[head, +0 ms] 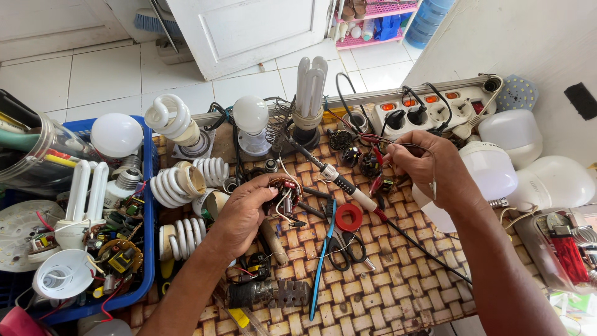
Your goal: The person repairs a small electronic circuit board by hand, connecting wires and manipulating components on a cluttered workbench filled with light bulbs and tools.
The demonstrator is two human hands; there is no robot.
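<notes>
My left hand (241,211) rests on the woven table (398,280) and holds a small round circuit board (284,193) with red and white wires. My right hand (423,165) is raised to the right of it, pinching thin wire leads (388,144) with small clips by the power strip. A soldering iron (339,179) lies diagonally between the two hands, tip pointing up-left. A red tape roll (349,217), scissors (346,246) and a blue-handled tool (322,255) lie just below the board.
Several spiral and tube lamps (177,183) crowd the left; a blue tray (148,205) holds bulbs and circuit boards. A white power strip (429,109) with plugs sits at the back. Large white bulbs (528,168) lie right, a red lighter (567,255) beside them.
</notes>
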